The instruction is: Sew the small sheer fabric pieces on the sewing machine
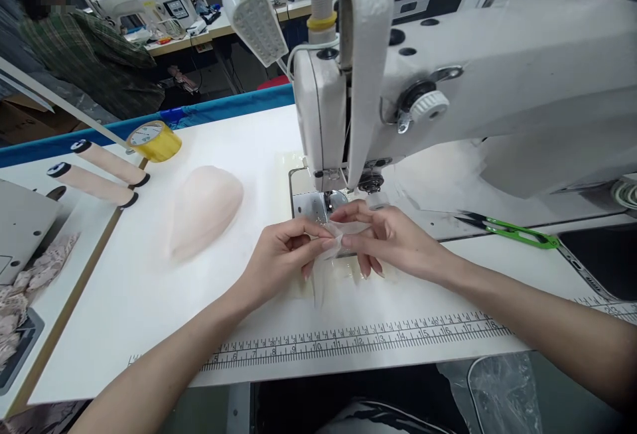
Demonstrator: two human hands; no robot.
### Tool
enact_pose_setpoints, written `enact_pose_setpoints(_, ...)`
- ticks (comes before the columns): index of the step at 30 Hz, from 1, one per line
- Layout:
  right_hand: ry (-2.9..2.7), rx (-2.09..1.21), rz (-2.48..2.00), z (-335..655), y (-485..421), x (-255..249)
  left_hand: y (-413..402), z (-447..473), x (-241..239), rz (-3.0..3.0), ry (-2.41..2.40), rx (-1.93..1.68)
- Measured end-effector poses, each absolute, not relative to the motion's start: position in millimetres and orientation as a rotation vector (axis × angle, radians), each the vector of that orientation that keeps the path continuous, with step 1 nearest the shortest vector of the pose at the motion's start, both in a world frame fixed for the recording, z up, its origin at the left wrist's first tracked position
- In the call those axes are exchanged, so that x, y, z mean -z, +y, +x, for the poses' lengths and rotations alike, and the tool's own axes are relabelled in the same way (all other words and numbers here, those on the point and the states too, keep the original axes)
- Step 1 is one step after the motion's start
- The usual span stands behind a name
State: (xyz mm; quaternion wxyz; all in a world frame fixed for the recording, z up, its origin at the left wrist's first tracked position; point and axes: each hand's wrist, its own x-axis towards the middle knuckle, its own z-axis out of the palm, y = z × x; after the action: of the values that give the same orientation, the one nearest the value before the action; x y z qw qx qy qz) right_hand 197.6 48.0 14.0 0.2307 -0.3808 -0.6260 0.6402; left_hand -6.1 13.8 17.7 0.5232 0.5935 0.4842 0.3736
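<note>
Sheer fabric is pinched by left hand and right hand beside the machine's needle area (green snips laid rightward).

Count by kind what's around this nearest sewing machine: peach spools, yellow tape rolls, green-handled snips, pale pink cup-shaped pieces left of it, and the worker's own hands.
Peach spools: 2
Yellow tape roll: 1
Green-handled snips: 1
Pale pink cup-shaped piece: 1
Left hand and right hand, both on the sheer white piece: 2
Total: 7
</note>
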Motion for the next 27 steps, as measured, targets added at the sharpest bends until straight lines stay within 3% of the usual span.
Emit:
enact_pose_setpoints(3, -1.588, -1.966, -0.962, 199.0, 52.5, -15.4, 16.2, -9.4, -15.8, 1.337, 1.113, -0.844)
enact_pose_setpoints(8, -1.657, -1.922, -1.057, 203.0, 55.5, -17.1, 20.5, -14.1, -10.8, 1.214, 1.069, -0.798)
enact_pose_setpoints(13, -1.482, -2.081, -0.967, 203.5, 55.7, -16.7, 20.1, -10.2, -10.7, 1.198, 1.065, -0.774)
enact_pose_setpoints(27, -1.578, -1.871, -1.013, 197.2, 46.2, -22.2, 16.6, -5.1, -10.7, 1.405, 1.138, -0.906)
